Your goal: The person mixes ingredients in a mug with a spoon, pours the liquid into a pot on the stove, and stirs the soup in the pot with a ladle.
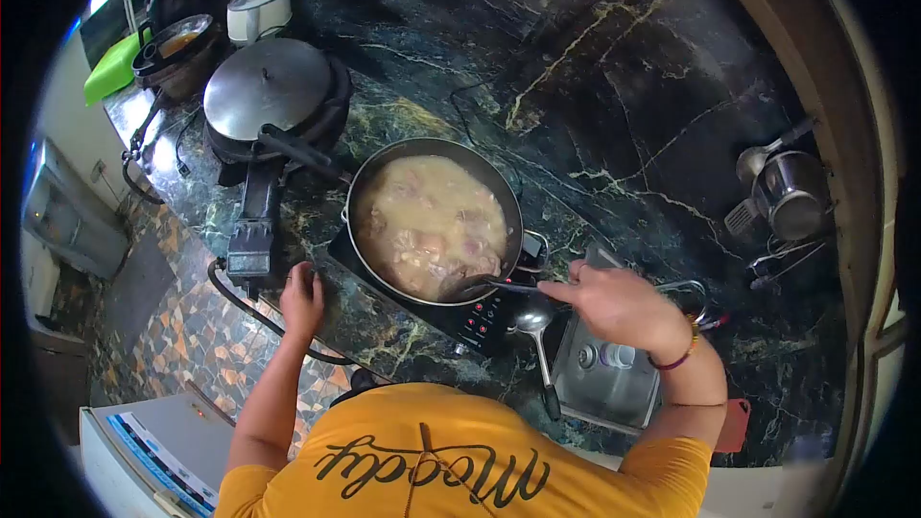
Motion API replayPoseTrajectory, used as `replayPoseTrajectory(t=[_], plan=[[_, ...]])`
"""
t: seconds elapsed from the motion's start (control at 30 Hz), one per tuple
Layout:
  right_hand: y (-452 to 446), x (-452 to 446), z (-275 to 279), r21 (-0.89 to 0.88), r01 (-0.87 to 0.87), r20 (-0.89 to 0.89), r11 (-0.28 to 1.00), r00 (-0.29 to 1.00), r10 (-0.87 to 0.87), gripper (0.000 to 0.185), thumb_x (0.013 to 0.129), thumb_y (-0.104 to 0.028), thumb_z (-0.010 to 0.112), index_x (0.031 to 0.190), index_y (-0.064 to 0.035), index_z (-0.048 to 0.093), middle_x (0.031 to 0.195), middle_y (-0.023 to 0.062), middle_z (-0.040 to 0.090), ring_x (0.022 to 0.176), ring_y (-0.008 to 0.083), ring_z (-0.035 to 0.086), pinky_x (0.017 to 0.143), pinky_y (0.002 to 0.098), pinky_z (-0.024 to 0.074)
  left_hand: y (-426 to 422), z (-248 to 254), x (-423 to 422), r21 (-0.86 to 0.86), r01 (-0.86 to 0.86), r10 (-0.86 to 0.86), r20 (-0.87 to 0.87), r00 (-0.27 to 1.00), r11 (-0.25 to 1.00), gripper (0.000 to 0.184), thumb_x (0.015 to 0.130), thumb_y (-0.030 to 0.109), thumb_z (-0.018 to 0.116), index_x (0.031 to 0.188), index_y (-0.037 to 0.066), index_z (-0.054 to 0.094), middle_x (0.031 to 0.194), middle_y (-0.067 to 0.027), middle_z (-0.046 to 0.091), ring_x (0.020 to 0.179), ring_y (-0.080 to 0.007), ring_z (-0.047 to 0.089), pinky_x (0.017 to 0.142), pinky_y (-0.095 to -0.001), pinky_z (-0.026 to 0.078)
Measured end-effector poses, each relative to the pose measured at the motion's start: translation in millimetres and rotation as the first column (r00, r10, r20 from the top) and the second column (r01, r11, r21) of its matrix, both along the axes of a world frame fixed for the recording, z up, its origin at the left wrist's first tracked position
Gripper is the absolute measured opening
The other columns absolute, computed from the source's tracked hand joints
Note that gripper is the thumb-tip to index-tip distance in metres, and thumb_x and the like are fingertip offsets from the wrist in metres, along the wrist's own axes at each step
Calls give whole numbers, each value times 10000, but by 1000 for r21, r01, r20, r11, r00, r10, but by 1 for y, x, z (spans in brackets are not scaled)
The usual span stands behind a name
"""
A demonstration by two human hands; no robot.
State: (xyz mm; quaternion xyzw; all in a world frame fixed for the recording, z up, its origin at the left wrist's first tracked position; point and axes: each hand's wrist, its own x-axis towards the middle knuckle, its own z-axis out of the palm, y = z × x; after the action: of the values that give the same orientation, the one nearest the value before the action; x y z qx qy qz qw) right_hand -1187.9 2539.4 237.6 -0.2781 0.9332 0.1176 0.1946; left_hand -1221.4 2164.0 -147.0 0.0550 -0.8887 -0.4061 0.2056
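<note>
A deep dark pan (518, 230) stands on a black induction cooktop (470, 324). In it is a pale, cloudy stew (422, 211) with chunks that look like meat. My right hand (619, 305) is closed on the handle of a dark cooking spoon (470, 286), index finger stretched along it. The spoon's head dips into the stew at the pan's near right side, so its exact shape is partly hidden. At the counter's front edge, left of the cooktop, rests my left hand (303, 299), holding nothing, fingers extended. Beside the cooktop lies a steel ladle (537, 336) with a black handle.
Left of the pan is a round lidded appliance (267, 91) with a black handle (251, 240) toward me. Behind it stand a white lidded pot (259, 11) and a dark bowl (175, 48). A sink (604, 393) is at right. Utensils and a steel pot (791, 197) are farther right.
</note>
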Motion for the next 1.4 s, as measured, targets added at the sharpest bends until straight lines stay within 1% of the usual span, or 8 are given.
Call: replayPoseTrajectory(t=[0.3,0.47,0.8,0.9,1.03,1.07,1.3,1.4], plan=[[7,-2,-83,-89,133,-80,987,987,-140,577,817,10,540,1384,-97,516,1120,256,593,867,402,679,721,456,574,-1,-2,1,-13,-5,5,15,1000,1000,278,902,152,630,1164,86,562,921,-148,633,792,-340,642,694,-440,507],[16,-35,-124,-166,128,-306,978,936,-175,533,844,-7,519,1369,-97,533,1069,237,604,878,394,679,709,458,581,1,2,1,-32,-1,1,-5,1000,999,286,901,153,631,1171,92,560,898,-143,629,771,-341,639,682,-443,506],[-15,-51,-60,-108,-61,-555,992,832,-9,490,803,-64,587,1280,-171,632,1012,144,592,860,302,643,700,405,549,2,-2,0,-42,-47,44,-74,996,998,302,906,161,626,1189,90,549,945,-152,656,801,-345,657,694,-444,519],[-32,-64,-64,-191,-210,-568,959,820,66,481,795,-83,612,1266,-176,638,1005,139,585,862,303,643,713,413,548,1,5,2,2,-17,17,53,998,1000,308,904,157,620,1195,88,547,984,-163,659,825,-352,662,716,-455,521],[-56,-91,-94,-225,-238,-385,945,912,138,423,807,-143,645,1230,-159,644,989,167,639,905,347,663,730,431,553,1,0,2,-9,-22,22,58,998,1000,313,901,154,618,1198,92,545,1005,-170,659,849,-355,664,734,-458,521],[-60,-95,-94,-151,-155,-313,976,944,102,388,915,-351,616,1271,-199,631,1025,151,634,950,340,655,770,437,542,0,0,1,-9,-25,25,59,998,1000,315,900,155,618,1199,93,544,1010,-171,658,858,-355,665,739,-456,521],[-44,-87,-66,-108,-85,-118,990,990,73,284,881,-210,617,1153,-161,682,1023,160,661,899,363,686,729,471,563,1,1,1,-5,-25,26,92,995,1000,313,901,152,616,1199,91,539,1030,-175,656,876,-362,662,743,-462,520],[-23,-80,-56,-85,-59,-72,995,996,53,398,885,-131,588,1276,-190,628,1049,167,637,928,348,663,753,443,543,2,0,0,-42,-37,39,36,999,998,307,902,153,616,1194,96,541,1016,-171,661,871,-363,662,739,-466,519]])
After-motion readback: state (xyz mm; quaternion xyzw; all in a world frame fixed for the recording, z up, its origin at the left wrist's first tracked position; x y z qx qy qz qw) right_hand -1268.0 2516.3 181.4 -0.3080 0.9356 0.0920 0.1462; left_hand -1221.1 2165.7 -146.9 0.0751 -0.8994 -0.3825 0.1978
